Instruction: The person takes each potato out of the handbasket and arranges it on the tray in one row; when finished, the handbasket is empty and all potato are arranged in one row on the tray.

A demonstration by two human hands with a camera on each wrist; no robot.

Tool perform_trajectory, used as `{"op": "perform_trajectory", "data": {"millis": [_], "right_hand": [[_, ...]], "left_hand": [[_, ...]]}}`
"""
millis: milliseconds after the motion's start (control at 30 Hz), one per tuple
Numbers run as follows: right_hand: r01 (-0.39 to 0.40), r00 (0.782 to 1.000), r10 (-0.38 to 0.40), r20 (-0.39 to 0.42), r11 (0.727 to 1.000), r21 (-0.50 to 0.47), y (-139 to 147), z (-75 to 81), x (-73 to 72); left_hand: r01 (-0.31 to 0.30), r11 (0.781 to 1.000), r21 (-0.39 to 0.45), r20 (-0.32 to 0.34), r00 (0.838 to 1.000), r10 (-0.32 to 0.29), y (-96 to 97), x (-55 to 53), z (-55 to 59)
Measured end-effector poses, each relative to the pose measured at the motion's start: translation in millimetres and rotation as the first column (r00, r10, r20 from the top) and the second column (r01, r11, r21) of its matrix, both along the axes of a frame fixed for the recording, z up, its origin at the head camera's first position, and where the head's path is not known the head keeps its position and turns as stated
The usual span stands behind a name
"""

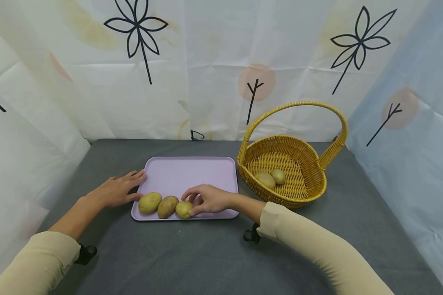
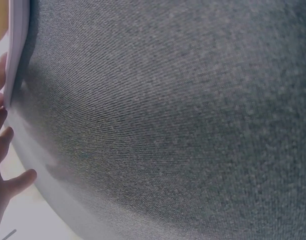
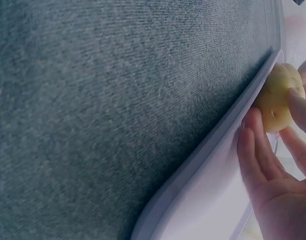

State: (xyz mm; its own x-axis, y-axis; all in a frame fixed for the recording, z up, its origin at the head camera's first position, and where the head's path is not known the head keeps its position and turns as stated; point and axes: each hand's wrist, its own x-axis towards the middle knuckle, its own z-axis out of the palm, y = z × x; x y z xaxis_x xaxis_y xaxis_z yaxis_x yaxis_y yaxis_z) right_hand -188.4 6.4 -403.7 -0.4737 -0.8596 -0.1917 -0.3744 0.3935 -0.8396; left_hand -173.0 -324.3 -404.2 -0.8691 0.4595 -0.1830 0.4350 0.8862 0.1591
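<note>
Here, potato [image 1: 183, 209] in right grip [image 1: 211, 199].

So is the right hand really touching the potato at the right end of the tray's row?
Touching. The right wrist view shows it: a fingertip of the right hand lies against the potato, with no gap between.
</note>
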Motion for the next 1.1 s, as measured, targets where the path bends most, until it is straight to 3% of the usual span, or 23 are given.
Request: {"op": "perform_trajectory", "data": {"millis": [200, 467, 800, 967, 1100], "right_hand": [[-0.004, 0.996, 0.008, -0.093, 0.999, 0.033, -6, -0.3, 3.6], [-0.005, 0.996, 0.010, -0.087, 0.998, 0.057, 5, 10.2, 8.2], [-0.072, 0.978, 0.082, -0.191, 0.996, 0.061, 55, 55.7, 1.2], [-0.064, 0.961, 0.094, -0.261, 0.990, 0.122, 88, 82.6, -8.4], [-0.037, 0.962, 0.083, -0.259, 0.983, 0.180, 113, 102.5, -14.7]], "left_hand": [[-0.003, 1.000, 0.003, 0.007, 1.000, 0.003, -0.4, 0.4, -1.7], [0.011, 1.000, 0.009, -0.021, 1.000, -0.011, -1.4, 0.5, -8.8], [0.003, 1.000, 0.013, -0.013, 1.000, -0.003, -0.1, 0.3, -3.5], [0.004, 1.000, 0.004, -0.006, 1.000, -0.004, -0.2, 0.4, -2.1], [-0.007, 1.000, 0.007, 0.000, 1.000, 0.007, 0.3, 1.5, 0.1]]}}
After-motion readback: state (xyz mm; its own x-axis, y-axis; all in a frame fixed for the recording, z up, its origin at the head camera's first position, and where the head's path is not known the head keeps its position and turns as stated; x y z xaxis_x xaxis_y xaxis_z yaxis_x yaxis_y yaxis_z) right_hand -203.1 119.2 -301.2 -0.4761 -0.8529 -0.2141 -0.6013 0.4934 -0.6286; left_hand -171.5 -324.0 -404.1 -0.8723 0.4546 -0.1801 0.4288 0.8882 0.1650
